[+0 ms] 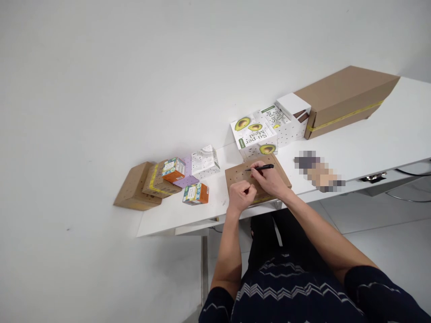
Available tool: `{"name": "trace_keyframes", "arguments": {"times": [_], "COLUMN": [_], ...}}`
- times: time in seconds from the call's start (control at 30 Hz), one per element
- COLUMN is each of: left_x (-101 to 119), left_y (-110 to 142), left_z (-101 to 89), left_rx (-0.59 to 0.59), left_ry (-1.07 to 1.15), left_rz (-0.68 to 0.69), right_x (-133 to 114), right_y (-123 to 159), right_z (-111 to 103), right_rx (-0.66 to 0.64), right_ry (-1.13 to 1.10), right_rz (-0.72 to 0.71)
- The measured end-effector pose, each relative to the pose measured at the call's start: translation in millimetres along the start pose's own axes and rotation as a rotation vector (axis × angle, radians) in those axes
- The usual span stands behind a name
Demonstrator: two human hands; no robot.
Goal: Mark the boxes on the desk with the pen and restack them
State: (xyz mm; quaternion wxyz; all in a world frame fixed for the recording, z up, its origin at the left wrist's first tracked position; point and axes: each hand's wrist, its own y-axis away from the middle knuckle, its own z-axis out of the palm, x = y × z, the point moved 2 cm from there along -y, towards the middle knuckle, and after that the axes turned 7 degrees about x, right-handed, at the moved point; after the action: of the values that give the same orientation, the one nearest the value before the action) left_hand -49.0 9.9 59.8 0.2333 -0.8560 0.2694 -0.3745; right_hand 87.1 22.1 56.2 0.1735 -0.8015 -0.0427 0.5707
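Note:
A brown cardboard box (276, 165) lies flat on the table in front of me, with dark dots marked on its top. My right hand (269, 180) is closed around a black pen (268, 167) over this box. The pen's tip points left, at the box top; I cannot tell whether it touches. To the left, my left hand (240, 196) rests as a loose fist on the box's near left part, with nothing showing in its fingers. Just behind the box stands a white box with avocado pictures (253, 132), also dotted.
Left on the white table (161, 223) stand brown dotted boxes (134, 186), small orange boxes (195, 194), a purple box (186, 180) and a white dotted box (205, 161). A long carton (350, 98) is at back right. A blurred object (318, 170) lies at right.

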Motion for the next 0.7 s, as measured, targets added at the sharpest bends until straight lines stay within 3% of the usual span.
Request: {"name": "trace_keyframes", "arguments": {"times": [0.7], "left_x": [-0.2], "left_y": [0.1], "left_z": [0.2], "left_rx": [-0.003], "left_ry": [0.017], "left_rz": [0.003], "right_x": [-2.0], "right_y": [-0.2], "right_z": [-0.6], "right_rx": [-0.003], "right_ry": [-0.029], "right_rz": [0.005]}}
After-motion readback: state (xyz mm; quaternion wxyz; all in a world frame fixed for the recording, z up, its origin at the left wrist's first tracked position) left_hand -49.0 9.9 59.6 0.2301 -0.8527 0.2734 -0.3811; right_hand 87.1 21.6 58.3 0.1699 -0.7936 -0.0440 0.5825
